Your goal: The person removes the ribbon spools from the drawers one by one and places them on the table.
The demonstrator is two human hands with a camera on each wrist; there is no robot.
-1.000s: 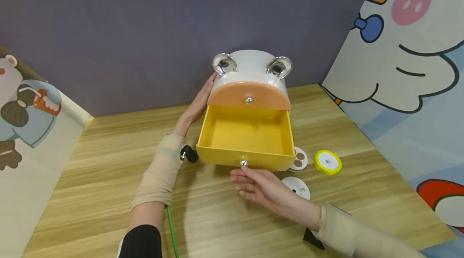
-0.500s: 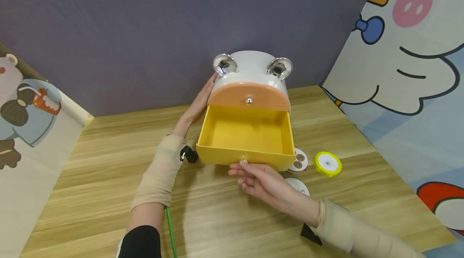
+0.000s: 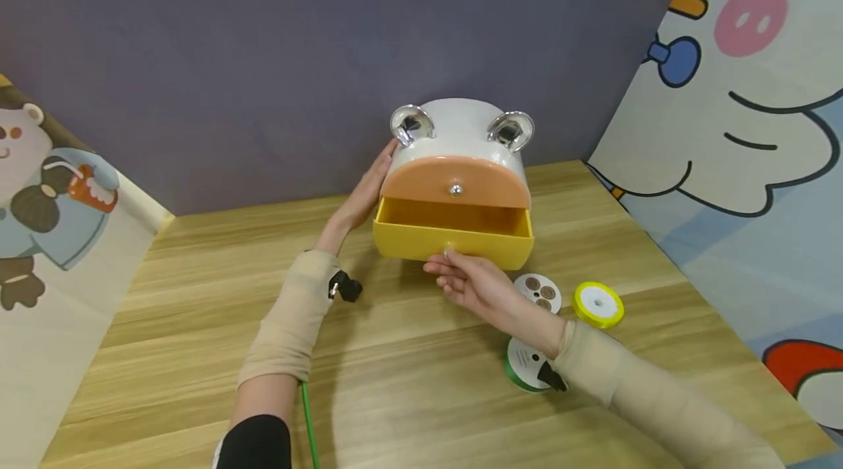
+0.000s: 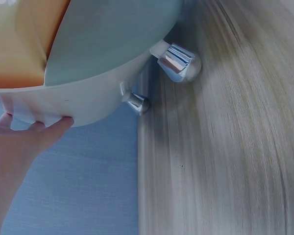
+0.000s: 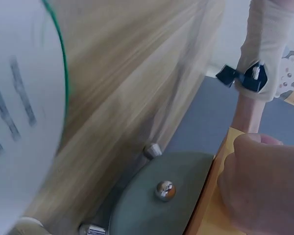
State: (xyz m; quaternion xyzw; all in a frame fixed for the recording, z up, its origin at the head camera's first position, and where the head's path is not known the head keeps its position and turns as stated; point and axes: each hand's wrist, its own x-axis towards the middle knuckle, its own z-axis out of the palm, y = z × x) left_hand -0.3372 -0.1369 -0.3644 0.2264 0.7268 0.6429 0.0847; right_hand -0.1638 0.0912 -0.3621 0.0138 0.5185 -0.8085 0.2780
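A white rounded chest (image 3: 461, 125) with silver ear-shaped pieces on top stands against the grey wall. Its upper front is orange (image 3: 421, 180); the yellow drawer (image 3: 454, 242) below juts partway out, its visible inside bare. My right hand (image 3: 484, 290) pinches the yellow drawer's small knob between thumb and fingers. Flat against the chest's left side lies my left hand (image 3: 365, 194), fingers extended; the left wrist view shows its fingertips on the white wall (image 4: 93, 100). In the right wrist view, a greyish-green front (image 5: 181, 169) with a silver knob (image 5: 165, 191) sits beside the drawer.
Right of the chest on the wooden table (image 3: 421, 381) lie a yellow-rimmed ribbon spool (image 3: 598, 303), a white disc with brown circles (image 3: 540, 290) and a green-edged spool (image 3: 523, 365), partly under the right forearm. A green cable (image 3: 308, 425) runs beside the left forearm.
The yellow drawer has slid back toward the chest, from far out to partway out, with my right hand moving along at its knob. My left hand has stayed on the chest's side.
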